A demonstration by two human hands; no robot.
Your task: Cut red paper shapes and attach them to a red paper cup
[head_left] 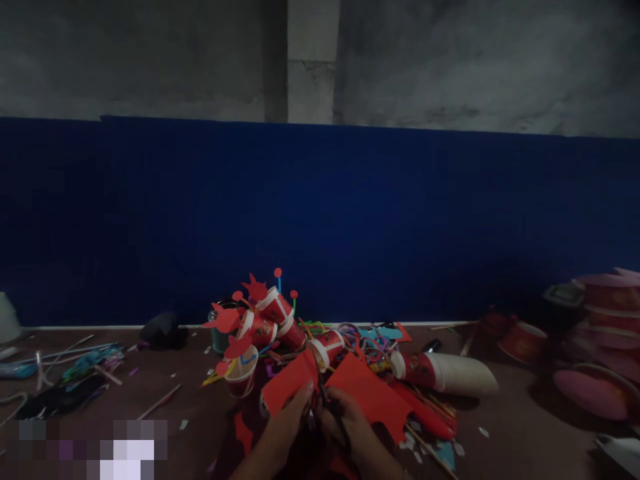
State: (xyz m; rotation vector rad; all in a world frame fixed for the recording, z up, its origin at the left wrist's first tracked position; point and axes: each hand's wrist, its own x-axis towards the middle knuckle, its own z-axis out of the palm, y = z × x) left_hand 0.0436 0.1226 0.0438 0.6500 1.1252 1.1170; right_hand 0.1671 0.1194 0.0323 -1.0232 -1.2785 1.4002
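Note:
My left hand (289,421) pinches a piece of red paper (287,384) at its lower right edge. Dark scissors (342,428) sit in my right hand (353,419), their blades pointing up and away at the edge of that paper. How far the blades are apart is too dark to make out. Behind my right hand lies a larger red sheet (367,390). Just beyond my hands, several red-and-white paper cups (258,327) are heaped, decorated with red paper cutouts (226,318) and round-tipped coloured stalks.
A nested stack of paper cups (465,375) lies on its side at the right, near a red tapered object (434,417). Pink and red containers (607,300) crowd the far right. Pipe cleaners (97,360) and scraps litter the left. A blue panel (320,220) rises behind the table.

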